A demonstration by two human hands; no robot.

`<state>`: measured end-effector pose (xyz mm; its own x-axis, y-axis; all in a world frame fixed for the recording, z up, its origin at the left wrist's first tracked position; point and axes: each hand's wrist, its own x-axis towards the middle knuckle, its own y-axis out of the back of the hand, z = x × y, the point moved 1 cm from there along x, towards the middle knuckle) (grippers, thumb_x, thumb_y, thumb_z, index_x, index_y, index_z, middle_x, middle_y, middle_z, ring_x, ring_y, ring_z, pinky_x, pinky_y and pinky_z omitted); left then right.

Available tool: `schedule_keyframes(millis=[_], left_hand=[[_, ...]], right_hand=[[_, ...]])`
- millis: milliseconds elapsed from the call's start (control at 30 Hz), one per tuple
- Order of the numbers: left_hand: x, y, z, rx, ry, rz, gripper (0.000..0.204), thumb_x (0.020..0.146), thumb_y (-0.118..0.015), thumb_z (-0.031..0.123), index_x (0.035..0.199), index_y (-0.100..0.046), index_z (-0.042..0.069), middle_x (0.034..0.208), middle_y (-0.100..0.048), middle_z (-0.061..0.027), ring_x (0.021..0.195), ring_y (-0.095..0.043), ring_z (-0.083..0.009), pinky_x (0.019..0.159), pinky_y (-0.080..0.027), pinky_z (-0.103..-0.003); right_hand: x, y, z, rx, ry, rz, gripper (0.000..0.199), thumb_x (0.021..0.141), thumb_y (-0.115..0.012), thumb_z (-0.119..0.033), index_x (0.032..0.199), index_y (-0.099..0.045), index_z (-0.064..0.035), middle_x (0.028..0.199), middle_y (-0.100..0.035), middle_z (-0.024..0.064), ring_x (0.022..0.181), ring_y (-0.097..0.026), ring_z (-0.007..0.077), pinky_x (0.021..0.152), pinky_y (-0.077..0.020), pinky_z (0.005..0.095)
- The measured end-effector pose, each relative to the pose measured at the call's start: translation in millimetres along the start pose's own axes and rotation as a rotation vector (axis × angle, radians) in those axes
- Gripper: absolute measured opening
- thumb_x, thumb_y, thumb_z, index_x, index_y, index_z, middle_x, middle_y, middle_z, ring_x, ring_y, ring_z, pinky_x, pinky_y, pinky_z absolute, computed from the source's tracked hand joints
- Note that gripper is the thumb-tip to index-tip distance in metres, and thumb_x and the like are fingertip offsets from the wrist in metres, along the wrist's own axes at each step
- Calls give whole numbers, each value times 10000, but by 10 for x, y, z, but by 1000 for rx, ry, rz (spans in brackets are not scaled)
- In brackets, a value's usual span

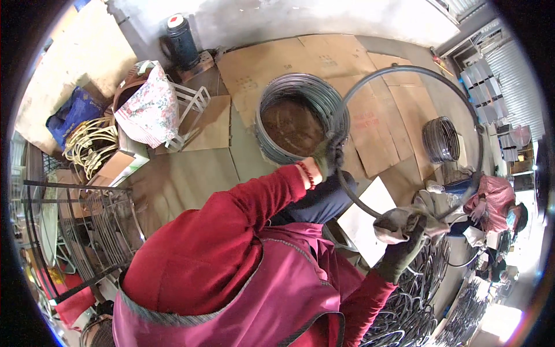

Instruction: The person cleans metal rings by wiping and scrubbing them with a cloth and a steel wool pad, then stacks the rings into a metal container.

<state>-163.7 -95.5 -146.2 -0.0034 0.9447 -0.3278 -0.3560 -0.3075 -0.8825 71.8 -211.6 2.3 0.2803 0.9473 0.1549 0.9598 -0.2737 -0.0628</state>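
Note:
A large dark grey hoop (396, 68) is held up in front of me. My left hand (328, 154), in a dark glove with a red bead bracelet at the wrist, is closed around the hoop's left side. At its lower right, my right hand (406, 246), also gloved, grips a grubby grey-beige cloth (392, 225) wrapped against the hoop. The cloth hides part of the hoop and some of my right fingers. Just beyond my left hand, a tall stack of similar hoops (267, 134) lies on flattened cardboard (370, 124).
A smaller hoop stack (440, 140) sits to the right. Piles of dark bent rods (407, 301) lie at lower right, near a seated person in a patterned red top (496, 202). On the left are a wire rack (75, 231), a flowered cloth (149, 110) and a dark flask (182, 46).

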Motion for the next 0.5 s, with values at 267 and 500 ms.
schedule_keyframes(millis=[267, 500], left_hand=[[221, 904, 1059, -60, -88, 202, 157, 869, -572, 327, 881, -563, 170, 629, -478, 65, 489, -413, -92, 408, -314, -218], [564, 1882, 1188, -70, -177, 283, 222, 854, -557, 401, 947, -566, 199, 742, -544, 15, 571, -488, -177, 482, -384, -318]], right_hand=[[-79, 443, 545, 67, -318, 58, 528, 852, -597, -364, 1247, -435, -55, 1103, -534, 69, 1013, -514, 201, 890, -414, 358], [-813, 1428, 896, 299, -548, -6, 356, 907, -503, -339, 1181, -490, -111, 1072, -512, 40, 978, -489, 187, 863, -411, 358]])
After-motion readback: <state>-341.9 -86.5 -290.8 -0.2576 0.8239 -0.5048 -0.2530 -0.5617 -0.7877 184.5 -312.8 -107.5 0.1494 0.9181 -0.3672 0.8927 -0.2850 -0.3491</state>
